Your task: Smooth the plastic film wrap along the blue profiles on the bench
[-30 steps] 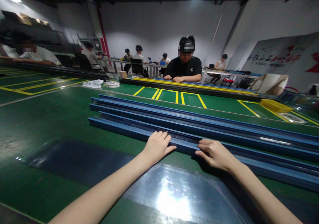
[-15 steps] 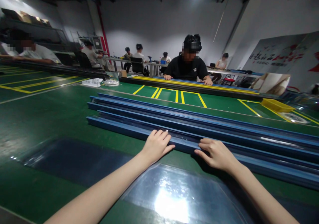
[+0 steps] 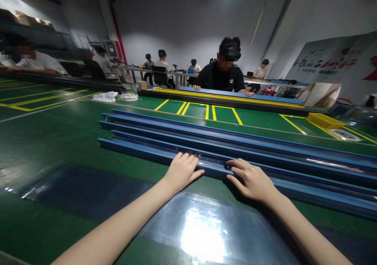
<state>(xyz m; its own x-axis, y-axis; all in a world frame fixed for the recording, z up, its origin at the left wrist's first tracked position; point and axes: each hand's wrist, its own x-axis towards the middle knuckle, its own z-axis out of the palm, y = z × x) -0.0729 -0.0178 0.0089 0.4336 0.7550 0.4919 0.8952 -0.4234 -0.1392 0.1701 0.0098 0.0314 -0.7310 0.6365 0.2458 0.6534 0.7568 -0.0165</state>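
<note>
Right hand [image 3: 252, 180] has parted its fingers, apparently easing its hold on the nearest long blue channel-shaped profile [image 3: 214, 171], lying ten-to-four o'clock, while left hand [image 3: 182, 172] keeps fingers curled over it.

Both arms [image 3: 129, 221] reach forward, left fingers [image 3: 188, 159] bent and close together, right fingers [image 3: 238, 171] curled, apart from the thumb [image 3: 236, 183].

The person's left hand [image 3: 182, 170] and right hand [image 3: 251, 178] are bare, with slim fingers [image 3: 186, 159] and narrow wrists [image 3: 167, 185]. The left forearm [image 3: 126, 221] and right forearm [image 3: 306, 221] are bare as well, slender and smooth, widening away from the wrists.
</note>
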